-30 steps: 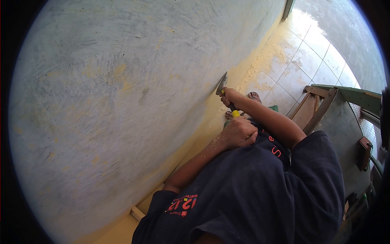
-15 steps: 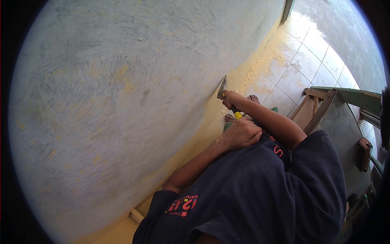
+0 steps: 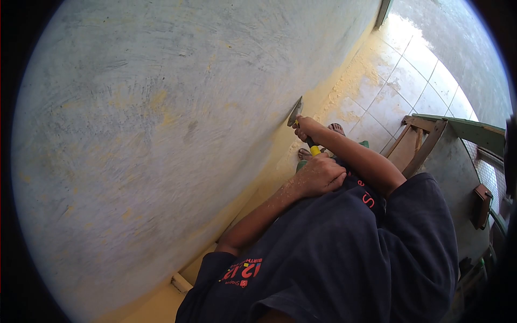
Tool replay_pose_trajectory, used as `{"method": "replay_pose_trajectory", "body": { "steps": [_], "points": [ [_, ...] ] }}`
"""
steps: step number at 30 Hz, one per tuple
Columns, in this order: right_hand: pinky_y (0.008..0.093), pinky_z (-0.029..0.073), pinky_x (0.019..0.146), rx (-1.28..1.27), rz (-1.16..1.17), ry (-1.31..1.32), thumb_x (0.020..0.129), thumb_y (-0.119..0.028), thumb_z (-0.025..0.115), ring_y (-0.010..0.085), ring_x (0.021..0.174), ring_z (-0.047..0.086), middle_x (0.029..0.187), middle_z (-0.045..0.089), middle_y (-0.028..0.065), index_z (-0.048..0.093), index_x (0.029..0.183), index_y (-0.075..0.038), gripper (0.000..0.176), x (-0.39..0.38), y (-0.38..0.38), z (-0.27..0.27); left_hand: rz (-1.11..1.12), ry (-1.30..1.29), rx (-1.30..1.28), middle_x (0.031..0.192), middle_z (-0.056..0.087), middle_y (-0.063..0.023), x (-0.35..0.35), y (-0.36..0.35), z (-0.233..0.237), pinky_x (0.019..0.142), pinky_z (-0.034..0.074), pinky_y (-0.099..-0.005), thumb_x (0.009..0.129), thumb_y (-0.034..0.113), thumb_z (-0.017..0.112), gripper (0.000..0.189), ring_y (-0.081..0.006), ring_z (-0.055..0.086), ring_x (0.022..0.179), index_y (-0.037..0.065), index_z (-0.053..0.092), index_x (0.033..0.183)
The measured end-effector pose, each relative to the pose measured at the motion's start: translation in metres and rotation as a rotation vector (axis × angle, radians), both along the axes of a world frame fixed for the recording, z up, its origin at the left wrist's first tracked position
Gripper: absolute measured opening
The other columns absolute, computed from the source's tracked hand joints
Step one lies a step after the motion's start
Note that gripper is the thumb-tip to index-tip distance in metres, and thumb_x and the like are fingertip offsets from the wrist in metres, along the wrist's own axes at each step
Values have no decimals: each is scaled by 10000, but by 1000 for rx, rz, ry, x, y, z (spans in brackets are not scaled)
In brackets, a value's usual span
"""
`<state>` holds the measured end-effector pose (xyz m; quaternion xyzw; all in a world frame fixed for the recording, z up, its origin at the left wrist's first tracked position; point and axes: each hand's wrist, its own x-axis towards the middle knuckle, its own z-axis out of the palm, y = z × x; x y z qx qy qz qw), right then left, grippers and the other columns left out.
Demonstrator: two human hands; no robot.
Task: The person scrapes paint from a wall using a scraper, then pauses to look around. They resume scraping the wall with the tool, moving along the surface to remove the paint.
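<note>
A scraper (image 3: 295, 113) with a pointed-looking metal blade and a black and yellow handle lies against the lower part of the wall (image 3: 161, 140). My right hand (image 3: 309, 129) is closed around the handle near the blade. Behind it, my left hand (image 3: 323, 175) wraps the rear end of the handle, just past the yellow band, close to my shirt. Pale dust specks cover the left wrist. The wall is grey and scuffed, with yellowish patches, and a yellow strip runs along its foot.
Yellowish flakes and dust lie on the white floor tiles (image 3: 390, 89) along the wall. My feet (image 3: 336, 128) stand just beyond the hands. To the right are a wooden frame (image 3: 425, 142) and a brown object (image 3: 481, 206). A wood piece (image 3: 181, 282) sits at lower left.
The scraper blade and my right hand have shifted slightly up and to the right along the wall. Both hands keep their grip.
</note>
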<state>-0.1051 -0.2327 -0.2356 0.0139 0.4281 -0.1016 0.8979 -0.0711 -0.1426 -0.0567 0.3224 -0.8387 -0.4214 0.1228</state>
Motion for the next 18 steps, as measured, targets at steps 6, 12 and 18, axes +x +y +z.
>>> {"method": "replay_pose_trajectory", "body": {
  "steps": [6,12,18],
  "points": [
    [218,358,362,14,-33,-14,1047,-549,416,79,412,383,610,455,-6,531,965,-77,492,1,-1,-4,-2,-19,24,721,621,-119,2,-3,-5,778,447,-457,950,236,553,251,-324,608,726,53,634,800],
    [231,354,364,11,7,13,1046,-552,421,92,410,384,610,456,6,511,958,-66,503,4,-2,-6,16,-25,66,711,604,-136,1,-4,-6,786,445,-465,955,243,540,263,-339,598,733,59,625,789],
    [213,335,352,26,21,-1,1052,-534,409,66,404,362,606,450,-17,545,982,-70,489,5,-5,-12,16,-25,92,712,600,-150,-3,-8,-6,793,447,-470,955,241,539,268,-346,601,746,54,622,782]
  ]
}}
